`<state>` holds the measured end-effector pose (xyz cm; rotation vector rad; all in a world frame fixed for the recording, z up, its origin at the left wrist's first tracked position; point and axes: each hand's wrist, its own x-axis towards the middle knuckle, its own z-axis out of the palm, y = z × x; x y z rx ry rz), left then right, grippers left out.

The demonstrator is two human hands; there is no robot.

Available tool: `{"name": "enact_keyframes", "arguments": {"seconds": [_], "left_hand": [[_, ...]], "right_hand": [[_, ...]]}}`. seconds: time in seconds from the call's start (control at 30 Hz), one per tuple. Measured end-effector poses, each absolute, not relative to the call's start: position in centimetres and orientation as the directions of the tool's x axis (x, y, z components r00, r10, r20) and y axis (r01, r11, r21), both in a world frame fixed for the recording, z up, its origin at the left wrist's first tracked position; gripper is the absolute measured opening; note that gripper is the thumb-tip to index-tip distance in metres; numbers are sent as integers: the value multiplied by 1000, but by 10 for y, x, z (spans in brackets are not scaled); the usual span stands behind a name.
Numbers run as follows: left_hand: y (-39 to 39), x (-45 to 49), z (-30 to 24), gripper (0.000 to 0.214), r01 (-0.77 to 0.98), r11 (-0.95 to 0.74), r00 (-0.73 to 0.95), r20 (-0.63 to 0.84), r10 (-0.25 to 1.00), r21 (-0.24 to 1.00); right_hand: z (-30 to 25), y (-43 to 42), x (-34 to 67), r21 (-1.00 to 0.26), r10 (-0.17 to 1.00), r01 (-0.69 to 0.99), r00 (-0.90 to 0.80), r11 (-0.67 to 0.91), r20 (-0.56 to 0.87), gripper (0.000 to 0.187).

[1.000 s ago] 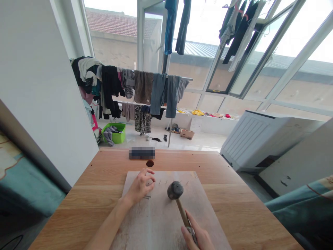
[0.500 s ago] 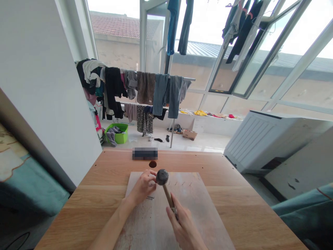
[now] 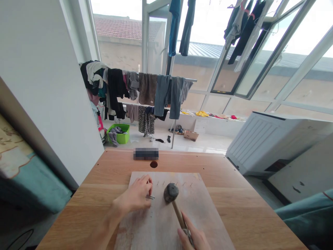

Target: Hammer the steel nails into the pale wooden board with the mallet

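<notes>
My right hand is wrapped around the handle of a mallet with a dark, rounded head. The mallet head hovers over a pale wooden board, apart from the nails as far as I can see. Curled over the board's left part, my left hand has a couple of loose nails sticking out from under its fingers. A row of several thin nails stands in the board's far part, some of them slightly tilted. Small dark dots mark the board near my left hand.
Beneath the board is a wooden table with a round hole near its far edge. A blurred-out dark object lies beside the hole. Beyond stand a clothes rack and a green basket; a white cabinet is at right.
The mallet has drawn back toward me and to the right, away from the left fingers. My left hand has moved left and nearer, off the nail row, uncovering its left end.
</notes>
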<state>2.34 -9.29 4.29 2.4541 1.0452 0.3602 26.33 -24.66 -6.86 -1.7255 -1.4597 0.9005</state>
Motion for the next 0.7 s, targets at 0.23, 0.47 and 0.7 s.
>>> {"name": "enact_keyframes", "arguments": {"seconds": [0.23, 0.47, 0.7], "left_hand": [[-101, 33, 50, 13, 651, -581, 669, -8, 743, 489], [-72, 30, 34, 25, 477, -466, 491, 214, 844, 745], [-60, 34, -3, 17, 428, -416, 430, 224, 875, 802]], "right_hand": [[-62, -245, 262, -854, 986, 495, 129, -159, -109, 100], [-64, -245, 265, -863, 987, 479, 102, -161, -128, 99], [-68, -246, 267, -876, 981, 441, 106, -194, -164, 101]]}}
